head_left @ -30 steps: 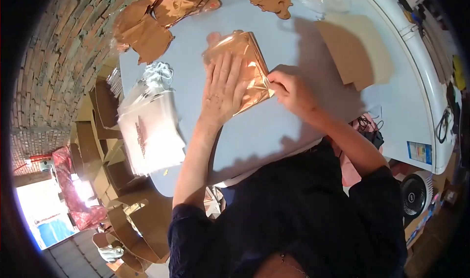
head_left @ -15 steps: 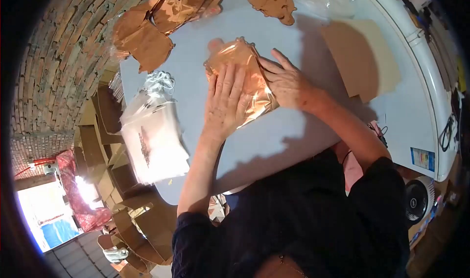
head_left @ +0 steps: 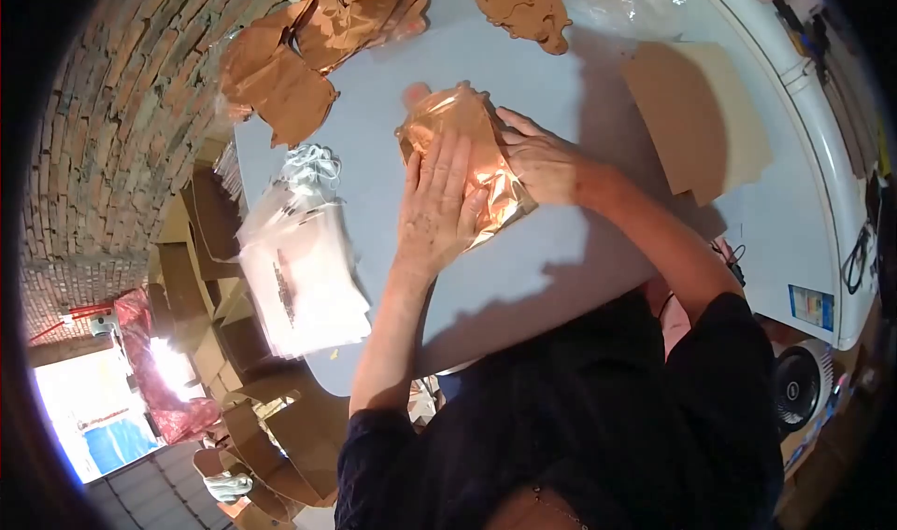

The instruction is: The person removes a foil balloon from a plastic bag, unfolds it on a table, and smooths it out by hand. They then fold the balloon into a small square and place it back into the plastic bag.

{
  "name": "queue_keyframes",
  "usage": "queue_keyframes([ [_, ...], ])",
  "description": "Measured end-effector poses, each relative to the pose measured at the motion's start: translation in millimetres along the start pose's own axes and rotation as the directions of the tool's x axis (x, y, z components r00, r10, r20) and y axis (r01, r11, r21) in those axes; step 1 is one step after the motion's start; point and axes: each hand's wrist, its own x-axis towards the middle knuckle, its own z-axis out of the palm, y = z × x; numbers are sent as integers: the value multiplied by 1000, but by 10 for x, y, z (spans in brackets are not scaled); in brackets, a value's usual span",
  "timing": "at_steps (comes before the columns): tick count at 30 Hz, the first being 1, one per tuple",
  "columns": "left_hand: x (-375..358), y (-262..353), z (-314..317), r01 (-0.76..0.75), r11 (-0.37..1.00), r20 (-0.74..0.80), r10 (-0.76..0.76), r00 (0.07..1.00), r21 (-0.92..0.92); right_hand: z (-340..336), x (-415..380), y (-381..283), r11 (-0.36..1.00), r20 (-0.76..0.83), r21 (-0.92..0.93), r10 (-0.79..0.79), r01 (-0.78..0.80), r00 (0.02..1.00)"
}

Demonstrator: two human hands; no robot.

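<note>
A flat, copper-coloured foil balloon (head_left: 485,168) lies folded on the grey-white table (head_left: 523,268), wrinkled and shiny, with a scalloped upper edge. My left hand (head_left: 434,203) rests palm down across its left part, fingers stretched out toward the far end. Along the foil's right edge, my right hand (head_left: 542,164) lies with fingers extended, fingertips right at the rim. A pale pinkish rounded piece (head_left: 416,93) pokes out at the foil's upper left corner.
More copper foil balloons (head_left: 280,86) are spread along the table's far side, beside clear plastic wrapping (head_left: 631,5). A stack of clear plastic bags (head_left: 318,282) with white cords sits at left, brown card sheets (head_left: 747,119) at right. A fan (head_left: 799,387) stands lower right.
My right hand's raised finger has come down, and that hand lies closer along the foil's edge. The left hand stays flat on the foil. The view has shifted slightly.
</note>
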Motion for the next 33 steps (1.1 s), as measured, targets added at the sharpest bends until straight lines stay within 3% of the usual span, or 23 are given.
queue_keyframes([
  [2, 5, 3, -4, -1, 1000, -6, 1, 1000, -9, 57, 17, 32, 997, 47, -77, 8, -5, 999],
  [5, 1, -3, -3, -5, 1000, -2, 5, 1000, -13, -67, 61, -5, 997, 128, 43, 52, -58, 990],
  [11, 0, -29, 33, -24, 1000, -18, 24, 1000, -2, -18, 133, 161, 970, -229, 234, -4, 59, 973],
  [14, 12, -2, -3, -17, 1000, -2, 17, 1000, -19, -93, 189, 129, 987, -349, 159, 56, 1, 935],
  [18, 6, 7, 14, -10, 1000, 0, 10, 1000, 10, 20, 289, 203, 996, -392, 16, 85, -86, 916],
  [21, 5, -4, 14, -22, 999, 13, 21, 1000, 35, 87, 382, 298, 976, -368, 15, 206, -215, 907],
  [33, 2, 8, 7, -22, 998, 37, 20, 999, 60, 151, 647, 448, 941, -373, 11, 318, -338, 872],
])
